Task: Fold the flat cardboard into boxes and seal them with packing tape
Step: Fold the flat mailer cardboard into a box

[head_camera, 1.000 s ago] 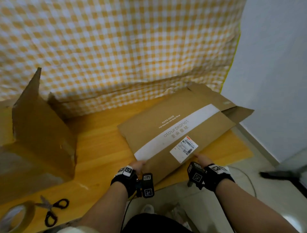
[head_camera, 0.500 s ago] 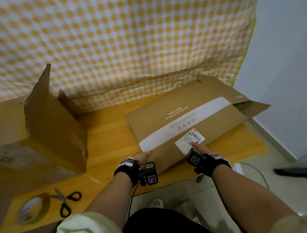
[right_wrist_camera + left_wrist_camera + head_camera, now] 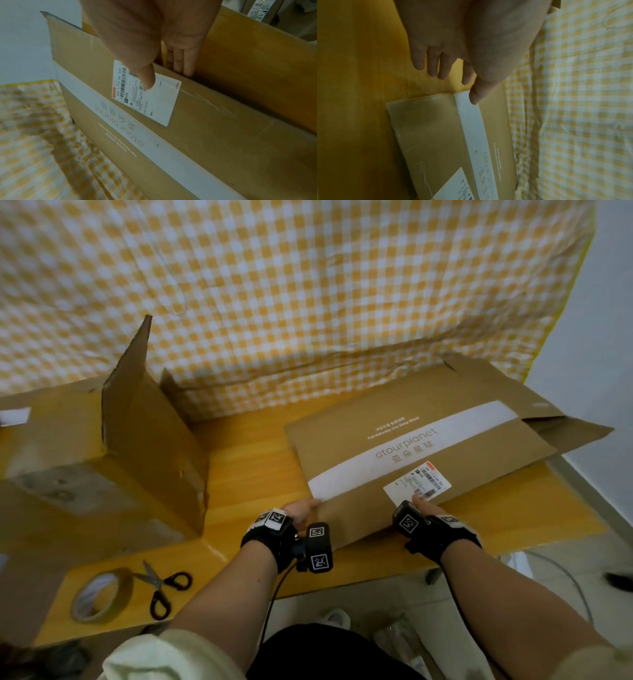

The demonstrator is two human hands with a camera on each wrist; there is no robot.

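Observation:
A flat brown cardboard [image 3: 376,412] with a white stripe and a shipping label [image 3: 418,484] lies on the right half of the wooden table [image 3: 246,467]. My left hand [image 3: 301,510] is at its near left edge. The left wrist view shows the thumb [image 3: 475,97] touching the stripe's end on the cardboard [image 3: 428,135], with the fingers straight over the table. My right hand [image 3: 424,506] pinches the near edge. The right wrist view shows its thumb [image 3: 147,81] on the label [image 3: 154,105] and its fingers under the cardboard [image 3: 223,135].
A partly folded cardboard box [image 3: 154,446] with a raised flap stands at the left. A roll of packing tape [image 3: 126,594] and black-handled scissors [image 3: 161,583] lie near the table's front left edge. A yellow checked cloth [image 3: 308,302] hangs behind the table.
My right thumb has slid from the cardboard's near edge up onto the label. My left hand stays at the stripe's end. The head view has swung to the left.

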